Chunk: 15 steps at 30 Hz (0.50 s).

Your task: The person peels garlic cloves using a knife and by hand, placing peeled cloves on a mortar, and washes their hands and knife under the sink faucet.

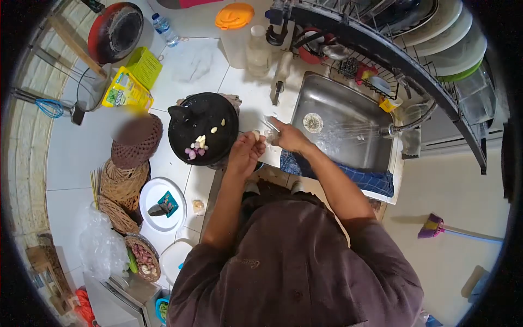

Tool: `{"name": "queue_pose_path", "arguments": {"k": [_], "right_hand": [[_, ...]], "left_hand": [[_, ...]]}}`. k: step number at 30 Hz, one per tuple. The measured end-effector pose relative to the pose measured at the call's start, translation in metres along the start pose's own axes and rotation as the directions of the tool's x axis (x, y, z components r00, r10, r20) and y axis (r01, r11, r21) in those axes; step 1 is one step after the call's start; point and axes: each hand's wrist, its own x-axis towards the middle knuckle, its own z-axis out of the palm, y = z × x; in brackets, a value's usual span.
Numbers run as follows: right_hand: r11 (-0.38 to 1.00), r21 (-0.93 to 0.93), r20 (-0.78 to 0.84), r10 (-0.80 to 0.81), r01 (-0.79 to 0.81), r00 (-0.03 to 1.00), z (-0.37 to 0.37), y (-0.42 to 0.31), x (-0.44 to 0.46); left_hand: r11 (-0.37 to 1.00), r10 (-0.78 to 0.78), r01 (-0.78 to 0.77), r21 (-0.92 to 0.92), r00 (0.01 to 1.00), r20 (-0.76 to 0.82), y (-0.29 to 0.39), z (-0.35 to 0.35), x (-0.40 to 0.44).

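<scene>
My left hand (247, 152) is closed, pinching a small pale garlic clove (256, 134) between thumb and fingers. Just to its right, my right hand (291, 138) grips a small knife (274, 123); its metal shows past the fingers. The hands are close together over the counter, left of the sink. A black stone mortar (182, 143) sits to the left of my left hand, with a dark pestle (178, 113) on its left side. Several peeled garlic cloves (201, 140) and purple shallots (192, 153) lie in the mortar. Pale scraps (271, 136) show beside my right hand.
Water sprays from a flexible faucet (388, 130) into the steel sink (348, 87). Above hangs a black dish rack (414, 64). A white plate (145, 210) and a basket of shallots (154, 267) stand at left. A water bottle (164, 30) and an orange-lidded container (234, 46) stand behind.
</scene>
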Motion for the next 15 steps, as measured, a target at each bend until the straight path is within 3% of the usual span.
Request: {"name": "queue_pose_path", "arguments": {"k": [1,4,5,6,8,9,13,15], "right_hand": [[0.980,0.123,0.099,0.147,-0.159,0.984,-0.017,-0.016,-0.006],[0.936,0.260,0.115,0.213,-0.236,0.970,-0.028,0.008,-0.016],[0.975,0.181,0.071,0.116,-0.127,0.991,-0.029,0.024,-0.020],[0.914,0.329,0.138,0.200,-0.236,0.970,-0.032,0.041,-0.027],[0.691,0.576,0.291,0.325,-0.436,0.900,-0.051,0.052,-0.053],[0.515,0.731,0.303,0.345,-0.449,0.889,-0.063,0.057,-0.066],[0.285,0.817,0.278,0.568,-0.502,0.774,-0.092,0.105,-0.105],[-0.125,0.925,0.361,0.578,-0.358,0.732,-0.080,0.176,-0.095]], "left_hand": [[1.000,0.018,-0.018,-0.004,0.999,0.034,0.000,0.008,-0.004],[1.000,0.008,-0.004,-0.031,0.993,0.117,-0.003,0.019,-0.001],[1.000,-0.012,0.015,-0.025,0.994,0.111,-0.003,0.023,0.001],[0.999,-0.034,0.036,-0.018,0.993,0.109,-0.005,0.029,0.003],[0.997,-0.082,0.081,0.017,0.991,0.101,-0.013,0.040,0.009],[0.994,-0.105,0.101,0.046,0.990,0.094,-0.018,0.043,0.011],[0.972,-0.233,0.226,0.069,0.963,0.136,-0.039,0.059,0.024],[0.954,-0.298,0.289,0.077,0.942,0.154,-0.057,0.060,0.036]]}}
